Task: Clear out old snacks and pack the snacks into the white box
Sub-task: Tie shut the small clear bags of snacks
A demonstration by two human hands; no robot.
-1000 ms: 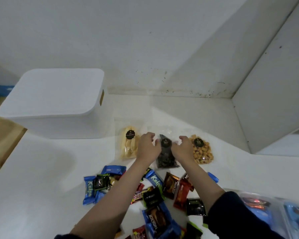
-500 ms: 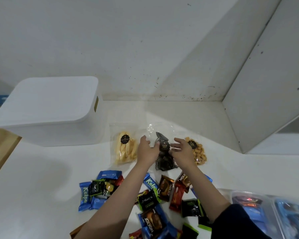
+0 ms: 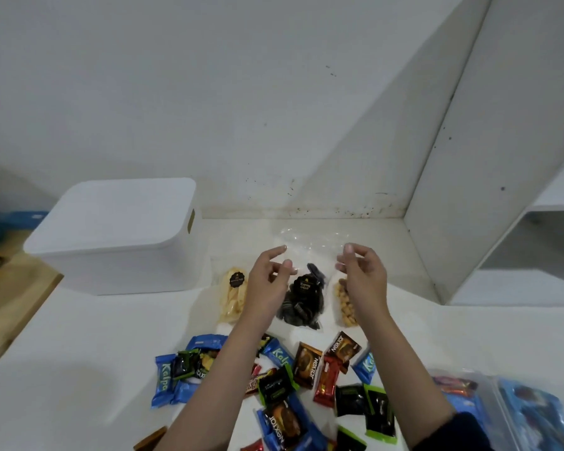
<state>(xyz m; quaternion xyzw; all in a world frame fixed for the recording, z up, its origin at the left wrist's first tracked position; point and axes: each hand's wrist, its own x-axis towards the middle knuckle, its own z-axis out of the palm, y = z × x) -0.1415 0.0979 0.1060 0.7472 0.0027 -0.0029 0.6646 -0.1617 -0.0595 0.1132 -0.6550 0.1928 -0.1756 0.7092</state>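
Head view: both hands raised over three clear snack bags.
Left hand [image 3: 267,281] and right hand [image 3: 363,276] fingers loosely curled, holding nothing; dark bag [image 3: 302,304] between them.

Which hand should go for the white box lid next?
Left. The left hand hovers open nearer the lidded white box, which sits on that side. The right hand would have to cross the dark snack bag.

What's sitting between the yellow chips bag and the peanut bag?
In the head view, the clear bag of dark snacks lies between the yellow chips bag and the peanut bag.
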